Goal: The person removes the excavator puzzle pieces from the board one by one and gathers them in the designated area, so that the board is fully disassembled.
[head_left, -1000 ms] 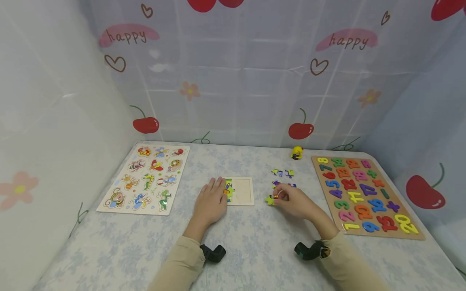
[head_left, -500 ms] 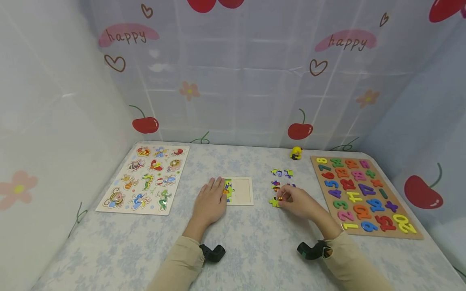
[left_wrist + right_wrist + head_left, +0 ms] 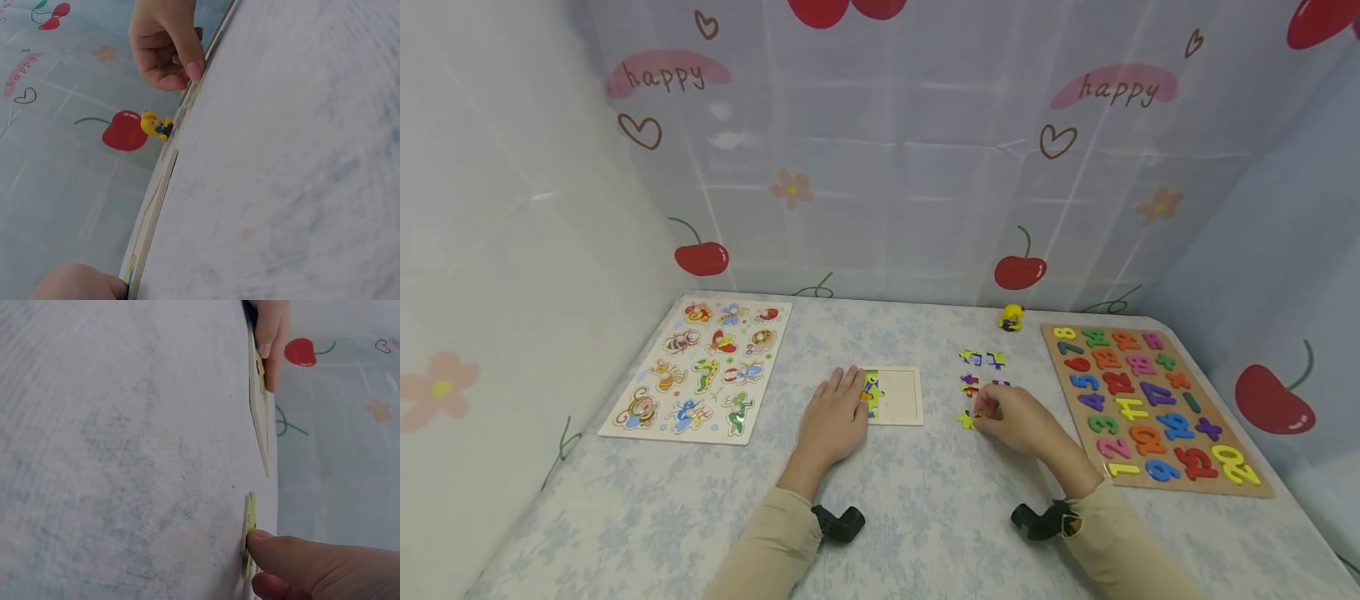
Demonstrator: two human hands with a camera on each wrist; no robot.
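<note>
The white, blue-mottled counter [image 3: 925, 508] runs out beneath both hands. Just right of the right hand sits the big brown board of bright raised numbers [image 3: 1150, 408]; with the sleeve so near its corner, I'd say a careless swing of that arm could jog it. The small, pale wooden rectangular tray [image 3: 900, 396] reaches out from under the left hand [image 3: 832, 417], which rests over its left end, fingers straight and gripping nothing. If that hand pressed unevenly or lifted, the tray could slide, or the green-and-purple fitted pieces [image 3: 873, 390] beside its fingers could work loose.

The right hand [image 3: 1017, 419] has its fingers curled, thumb and forefinger nearly closed in a pinch on the flat lime-green jigsaw piece [image 3: 967, 419]. A tip-only hold on something so thin might let it twist or slip. The knuckles could also nudge the purple-and-red jigsaw piece [image 3: 969, 386] just beyond the fingertips.

The pinched piece sits low at the counter, at the thumb's tip; I can't tell whether it touches. It looks bright yellow-green, with a lobed outline, a pale edge and dark marks by the thumb; fingers hide the rest.
</note>
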